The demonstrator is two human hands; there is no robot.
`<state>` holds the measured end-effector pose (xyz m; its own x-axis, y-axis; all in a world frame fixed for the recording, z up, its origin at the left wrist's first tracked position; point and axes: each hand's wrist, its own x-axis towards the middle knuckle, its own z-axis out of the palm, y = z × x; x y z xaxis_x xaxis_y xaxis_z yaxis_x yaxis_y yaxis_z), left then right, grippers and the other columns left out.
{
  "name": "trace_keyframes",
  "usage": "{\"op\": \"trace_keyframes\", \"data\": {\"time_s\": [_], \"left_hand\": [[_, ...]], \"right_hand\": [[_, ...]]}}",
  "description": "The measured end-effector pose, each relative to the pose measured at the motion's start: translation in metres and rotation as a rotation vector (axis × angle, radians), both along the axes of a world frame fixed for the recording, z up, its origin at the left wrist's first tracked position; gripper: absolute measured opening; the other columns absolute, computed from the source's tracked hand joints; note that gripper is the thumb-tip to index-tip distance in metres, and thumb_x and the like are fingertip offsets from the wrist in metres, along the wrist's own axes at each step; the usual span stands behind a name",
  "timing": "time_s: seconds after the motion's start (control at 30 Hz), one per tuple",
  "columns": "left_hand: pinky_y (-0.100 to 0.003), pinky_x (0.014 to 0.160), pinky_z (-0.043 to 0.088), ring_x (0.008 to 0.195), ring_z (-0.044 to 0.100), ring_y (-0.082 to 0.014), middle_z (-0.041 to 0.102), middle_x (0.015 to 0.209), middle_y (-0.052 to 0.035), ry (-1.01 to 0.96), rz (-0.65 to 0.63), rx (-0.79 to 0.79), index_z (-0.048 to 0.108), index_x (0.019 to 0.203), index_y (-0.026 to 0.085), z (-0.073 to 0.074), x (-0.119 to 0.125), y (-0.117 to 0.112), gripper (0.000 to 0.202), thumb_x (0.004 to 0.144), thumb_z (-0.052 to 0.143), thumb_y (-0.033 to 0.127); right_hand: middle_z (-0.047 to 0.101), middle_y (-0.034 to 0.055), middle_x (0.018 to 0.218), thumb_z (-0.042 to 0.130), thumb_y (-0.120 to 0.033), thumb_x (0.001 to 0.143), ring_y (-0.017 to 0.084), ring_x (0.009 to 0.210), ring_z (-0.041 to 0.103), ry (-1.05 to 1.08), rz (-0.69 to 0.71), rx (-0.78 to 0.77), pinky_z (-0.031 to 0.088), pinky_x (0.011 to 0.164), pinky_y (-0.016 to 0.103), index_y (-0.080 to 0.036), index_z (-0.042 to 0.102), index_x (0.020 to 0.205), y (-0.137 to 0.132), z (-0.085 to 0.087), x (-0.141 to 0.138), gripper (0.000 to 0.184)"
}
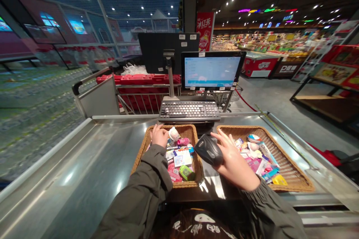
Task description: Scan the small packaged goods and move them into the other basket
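Note:
My left hand (159, 136) reaches into the left wicker basket (143, 149) with its fingers closed on a small white rounded item (174, 133). Around it lie several small packets, a pink one and a green one (186, 173) among them. My right hand (234, 161) grips a black handheld barcode scanner (209, 150), held between the two baskets and pointing left. The right wicker basket (294, 173) holds several more colourful small packets.
Both baskets stand on a steel checkout counter (84, 171). Behind them are a keyboard (189, 110), a lit monitor (212, 71) and a second screen's back (168, 52). Red shopping carts (140, 82) stand beyond the counter. Store shelves fill the right.

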<state>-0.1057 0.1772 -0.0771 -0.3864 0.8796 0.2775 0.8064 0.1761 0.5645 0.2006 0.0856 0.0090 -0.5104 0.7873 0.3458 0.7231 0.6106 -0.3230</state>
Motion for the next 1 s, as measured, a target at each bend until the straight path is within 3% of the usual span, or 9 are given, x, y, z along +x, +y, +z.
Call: {"op": "trace_keyframes", "data": {"time_s": [0.23, 0.5, 0.77, 1.0], "left_hand": [[-0.057, 0.116, 0.025, 0.14, 0.035, -0.0318, 0.056, 0.139, -0.0098, 0.028, 0.077, 0.061, 0.06, 0.06, 0.019, -0.026, 0.026, 0.013, 0.023, 0.081, 0.05, 0.018], [-0.057, 0.118, 0.019, 0.142, 0.035, -0.0283, 0.056, 0.139, -0.0078, 0.233, -0.117, 0.081, 0.063, 0.063, 0.019, -0.044, 0.046, 0.019, 0.02, 0.078, 0.052, 0.014], [-0.061, 0.116, 0.018, 0.142, 0.032, -0.0297, 0.054, 0.142, -0.0088, 0.464, -0.184, 0.0, 0.07, 0.072, 0.02, -0.026, 0.04, 0.016, 0.021, 0.082, 0.052, 0.019], [-0.065, 0.114, 0.017, 0.142, 0.032, -0.0324, 0.046, 0.147, -0.0172, 0.615, -0.224, -0.151, 0.073, 0.087, 0.017, -0.007, 0.034, 0.011, 0.022, 0.081, 0.052, 0.015]], "right_hand": [[0.044, 0.016, 0.145, 0.055, -0.013, 0.071, 0.038, 0.146, 0.021, -0.003, 0.001, -0.003, 0.02, 0.113, 0.067, -0.016, 0.062, 0.117, 0.002, -0.003, -0.002, 0.047], [0.046, 0.0179, 0.144, 0.056, -0.015, 0.073, 0.038, 0.145, 0.025, 0.012, -0.044, -0.012, 0.02, 0.114, 0.067, -0.015, 0.064, 0.113, 0.004, -0.005, 0.002, 0.041], [0.046, 0.017, 0.144, 0.057, -0.018, 0.073, 0.038, 0.144, 0.025, 0.012, -0.061, -0.029, 0.02, 0.114, 0.066, -0.016, 0.062, 0.116, 0.007, -0.01, 0.007, 0.043], [0.046, 0.0162, 0.144, 0.057, -0.018, 0.073, 0.038, 0.145, 0.025, 0.016, -0.106, 0.012, 0.021, 0.114, 0.066, -0.017, 0.06, 0.118, 0.004, -0.011, 0.024, 0.045]]}}
